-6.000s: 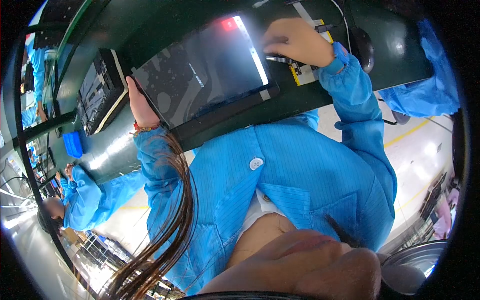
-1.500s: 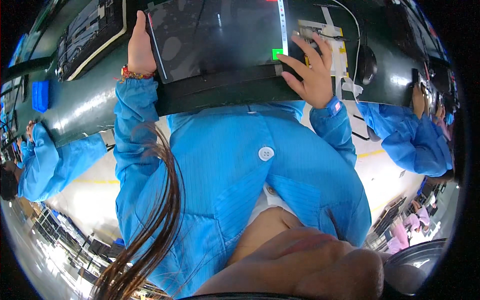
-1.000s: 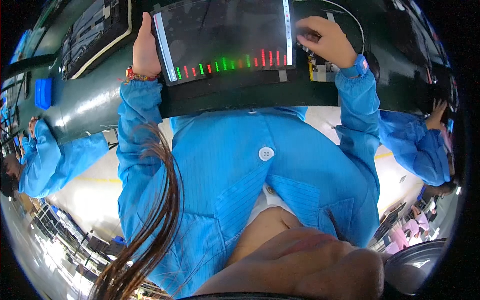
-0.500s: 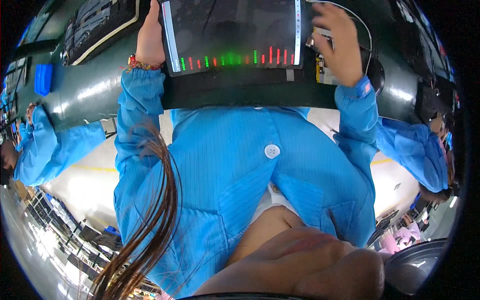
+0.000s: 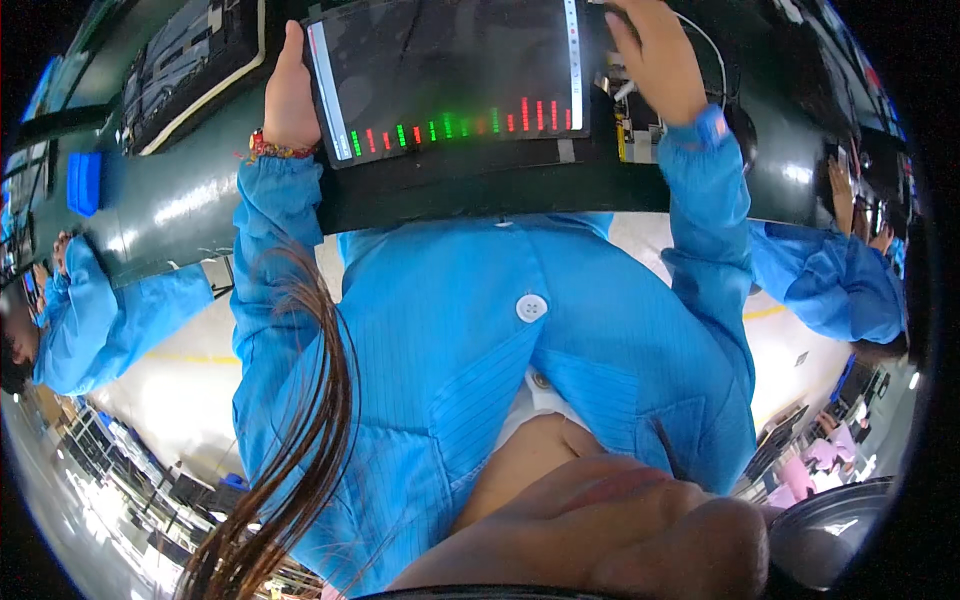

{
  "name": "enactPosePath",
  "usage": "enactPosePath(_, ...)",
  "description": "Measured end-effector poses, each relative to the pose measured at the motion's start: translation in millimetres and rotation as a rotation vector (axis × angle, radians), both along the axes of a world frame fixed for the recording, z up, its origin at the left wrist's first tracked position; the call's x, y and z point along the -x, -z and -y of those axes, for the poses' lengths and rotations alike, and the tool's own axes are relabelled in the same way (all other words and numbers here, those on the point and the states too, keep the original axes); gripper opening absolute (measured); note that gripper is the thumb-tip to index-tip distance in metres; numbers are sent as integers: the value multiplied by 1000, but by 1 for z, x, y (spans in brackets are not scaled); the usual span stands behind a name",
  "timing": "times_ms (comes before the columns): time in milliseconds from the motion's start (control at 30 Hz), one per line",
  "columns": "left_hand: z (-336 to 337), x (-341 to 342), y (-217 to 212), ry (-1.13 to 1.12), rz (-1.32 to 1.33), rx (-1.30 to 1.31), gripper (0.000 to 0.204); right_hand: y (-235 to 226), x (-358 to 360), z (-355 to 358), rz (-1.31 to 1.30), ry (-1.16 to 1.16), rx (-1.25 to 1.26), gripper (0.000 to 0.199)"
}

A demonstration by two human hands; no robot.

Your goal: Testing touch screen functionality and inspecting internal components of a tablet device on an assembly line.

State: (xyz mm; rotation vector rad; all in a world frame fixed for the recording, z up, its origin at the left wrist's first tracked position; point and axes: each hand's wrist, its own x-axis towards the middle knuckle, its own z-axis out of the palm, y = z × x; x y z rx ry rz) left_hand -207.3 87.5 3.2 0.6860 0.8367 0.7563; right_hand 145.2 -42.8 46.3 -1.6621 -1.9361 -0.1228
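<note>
The dark green worktop [image 5: 180, 205] is stretching smooth and glossy across the top of my view, throwing back soft glare, with bare room running out along its left stretch toward a small blue bin [image 5: 84, 183] near the left edge. A flat black tray with a pale rim [image 5: 190, 70] is lying at the far left corner, well apart from what I am handling.

I am working on a big flat tablet [image 5: 450, 85], a dark glass rectangle with a thin pale frame, sitting at the near edge of the worktop right in front of my chest. Its screen is showing a row of short bars, green on the left and red on the right. It is resting on a matte black pad [image 5: 480, 185] that is running along the near edge beneath it.

My left hand [image 5: 290, 95] is pressing flat against the tablet's left edge, fingers straight and together, steadying it rather than wrapping it. My right hand [image 5: 655, 55] is curling loosely over the tablet's right edge, fingers bent down; I cannot tell whether they are actually gripping it. Just beside that hand, small yellow-and-white parts [image 5: 630, 130] and a thin cable [image 5: 715, 60] are crowding the worktop.
</note>
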Motion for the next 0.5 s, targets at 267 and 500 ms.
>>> enactPosePath(267, 2, -9, -8, -63, 5, 44, 49, 17, -34, -30, 247, 16, 36, 14)
enactPosePath(500, 16, -27, -24, -101, -26, 13, 52, 13, -28, 18, -344, -143, 404, 15)
